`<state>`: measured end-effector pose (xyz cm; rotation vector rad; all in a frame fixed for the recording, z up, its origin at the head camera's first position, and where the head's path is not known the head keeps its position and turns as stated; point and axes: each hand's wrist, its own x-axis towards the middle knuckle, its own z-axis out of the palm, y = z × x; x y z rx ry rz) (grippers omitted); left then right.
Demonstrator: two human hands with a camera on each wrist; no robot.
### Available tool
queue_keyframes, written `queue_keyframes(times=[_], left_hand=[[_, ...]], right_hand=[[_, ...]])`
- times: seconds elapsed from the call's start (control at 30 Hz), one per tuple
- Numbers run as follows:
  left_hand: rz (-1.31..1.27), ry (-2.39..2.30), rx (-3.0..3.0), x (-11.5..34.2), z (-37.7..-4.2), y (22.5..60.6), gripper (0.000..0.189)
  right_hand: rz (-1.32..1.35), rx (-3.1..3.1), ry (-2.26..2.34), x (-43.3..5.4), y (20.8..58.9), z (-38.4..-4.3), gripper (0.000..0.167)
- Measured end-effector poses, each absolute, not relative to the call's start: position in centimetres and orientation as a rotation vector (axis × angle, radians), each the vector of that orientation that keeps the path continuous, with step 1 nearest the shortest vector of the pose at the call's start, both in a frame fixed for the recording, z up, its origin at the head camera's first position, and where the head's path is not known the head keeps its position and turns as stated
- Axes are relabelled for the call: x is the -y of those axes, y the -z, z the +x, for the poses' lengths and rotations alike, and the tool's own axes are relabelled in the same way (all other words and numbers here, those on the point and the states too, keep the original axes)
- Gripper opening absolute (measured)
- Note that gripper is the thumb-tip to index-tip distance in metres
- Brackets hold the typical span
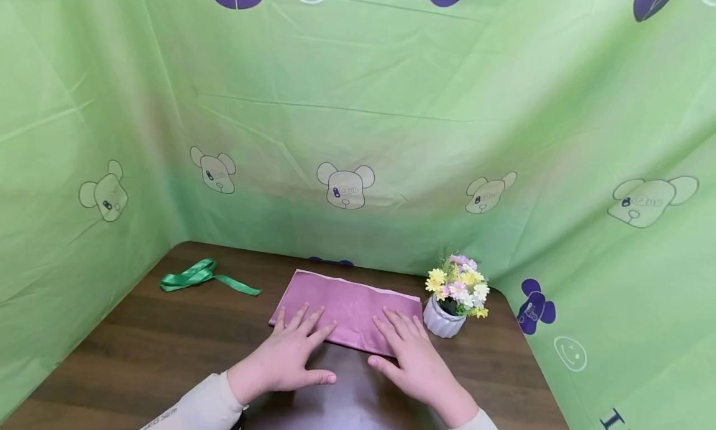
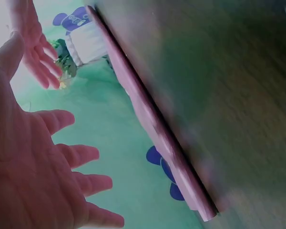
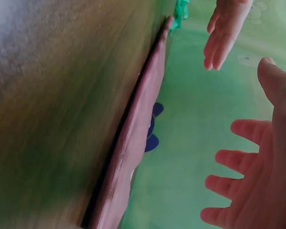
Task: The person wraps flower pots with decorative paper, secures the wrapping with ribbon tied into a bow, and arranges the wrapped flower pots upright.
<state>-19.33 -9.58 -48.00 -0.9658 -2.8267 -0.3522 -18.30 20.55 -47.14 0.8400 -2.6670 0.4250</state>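
Observation:
A flat, folded pink sheet (image 1: 352, 309) lies on the dark wooden table, a thin pale edge showing along its far side. Whether it is paper or cloth I cannot tell. My left hand (image 1: 285, 355), fingers spread and palm down, is over the sheet's near left part. Over its near right part is my right hand (image 1: 414, 365), also with fingers spread. Both wrist views show a gap between the palms and the pink sheet (image 2: 152, 129), so neither hand touches it there. Nothing is held in the left hand (image 2: 38, 171) or the right hand (image 3: 257, 176).
A loosely looped green ribbon (image 1: 204, 276) lies at the table's back left. To the right of the sheet stands a white ribbed pot (image 1: 444, 319) of small yellow, pink and white flowers (image 1: 458, 287). A green printed curtain (image 1: 347, 125) encloses the table (image 1: 140, 343) at the back and sides.

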Motion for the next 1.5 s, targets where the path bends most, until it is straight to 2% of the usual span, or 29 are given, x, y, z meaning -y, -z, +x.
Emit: queue_keyframes(times=[0.37, 0.8, 1.13, 1.5], left_hand=[[-0.926, 0.345, 2.889, 10.0, -22.2, 47.7, 0.09], [-0.967, 0.324, 2.956, 9.8, -25.7, 49.7, 0.083], [-0.991, 0.353, 3.039, 10.0, -25.6, 50.0, 0.067], [-0.987, 0.407, 3.099, 10.2, -25.2, 49.3, 0.065]], right_hand=[[0.789, 2.738, -0.443, -20.7, 47.2, -20.7, 0.063], [0.743, 2.868, -0.477, -20.5, 48.2, -22.8, 0.043], [0.814, 2.942, -0.444, -20.2, 49.5, -23.5, 0.028], [0.858, 2.957, -0.373, -20.1, 49.5, -22.8, 0.028]])
